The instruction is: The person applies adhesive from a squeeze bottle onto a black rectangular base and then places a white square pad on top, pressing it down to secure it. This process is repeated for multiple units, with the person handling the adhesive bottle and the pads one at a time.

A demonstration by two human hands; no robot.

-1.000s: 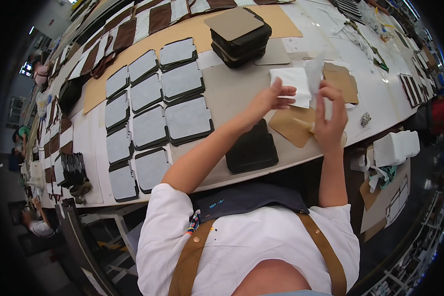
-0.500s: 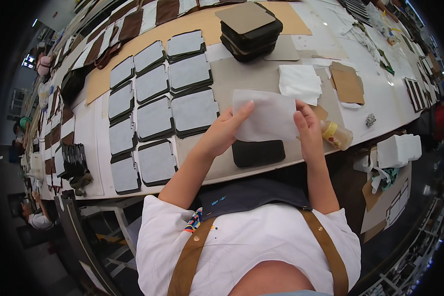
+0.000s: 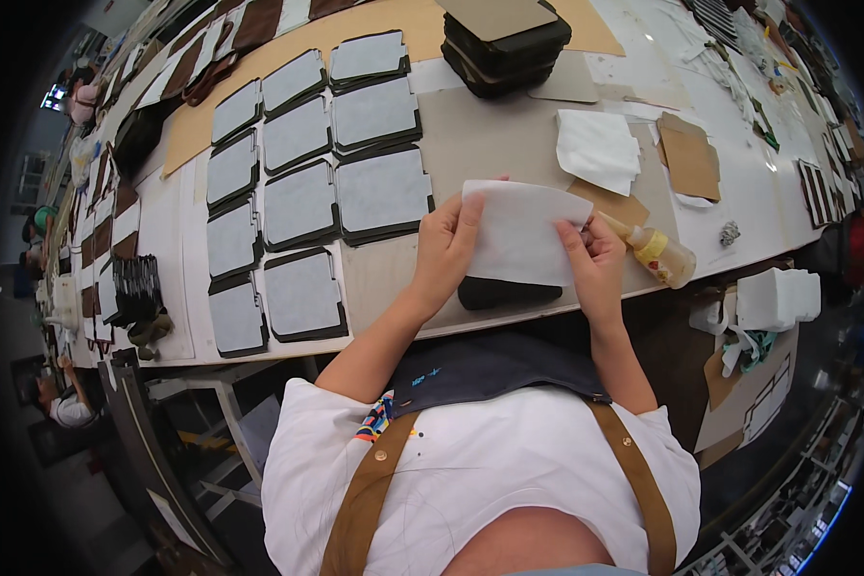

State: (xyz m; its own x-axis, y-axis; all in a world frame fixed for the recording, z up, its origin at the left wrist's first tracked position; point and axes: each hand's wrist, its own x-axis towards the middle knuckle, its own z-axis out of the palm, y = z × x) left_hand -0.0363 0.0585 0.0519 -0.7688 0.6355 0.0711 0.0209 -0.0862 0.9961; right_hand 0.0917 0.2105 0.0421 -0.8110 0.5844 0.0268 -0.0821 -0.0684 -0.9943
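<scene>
A white rectangular sheet [image 3: 520, 230] is held up between both hands over the table. My left hand [image 3: 448, 240] pinches its left edge, thumb in front. My right hand [image 3: 593, 254] grips its right side, the thumb on the face and the fingers curled at the edge. Under the sheet, near the table's front edge, lies a black rectangular piece [image 3: 509, 293], partly hidden. Just right of my right hand, a bottle with a yellow band [image 3: 664, 256] lies on its side. More white sheets [image 3: 597, 149] rest beyond it.
Black pieces topped with pale grey sheets [image 3: 302, 206] lie in rows at the left. A tall dark stack under a brown board [image 3: 499, 48] stands at the back. Brown pieces [image 3: 688, 158] lie at the right. Past the right edge sits a white bundle [image 3: 773, 296]. People are at far left.
My right hand has shifted its hold, its thumb now lying on the sheet's face. The sheet has turned slightly and covers more of the black piece. The whole view has shifted a little.
</scene>
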